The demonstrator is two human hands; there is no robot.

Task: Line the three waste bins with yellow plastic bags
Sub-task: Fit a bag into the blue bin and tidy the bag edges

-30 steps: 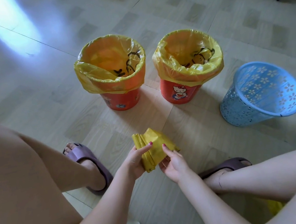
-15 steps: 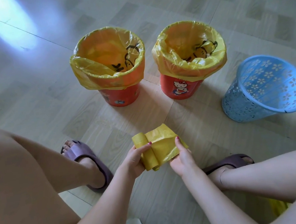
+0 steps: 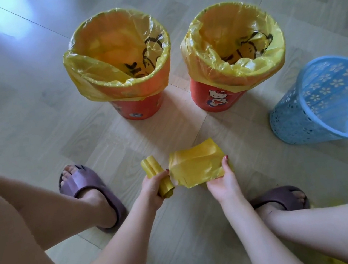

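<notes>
Bag's been pulled further off the roll since a second ago, hands now apart.

Left hand fingers wrap the roll, hiding its middle; right hand pinches the unrolled bag. Unlined blue bin sits beyond the right fingers.

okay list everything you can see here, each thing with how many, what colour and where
red bins: two, lined with yellow bags, far centre of floor
blue bin: one, unlined, floral cut-outs, far right
bag roll: one, yellow, gripped by left hand
loose bag: one, yellow, pulled off the roll, pinched by right hand
slippers: two, purple, on the feet
hands: left hand, right hand, near centre
</notes>
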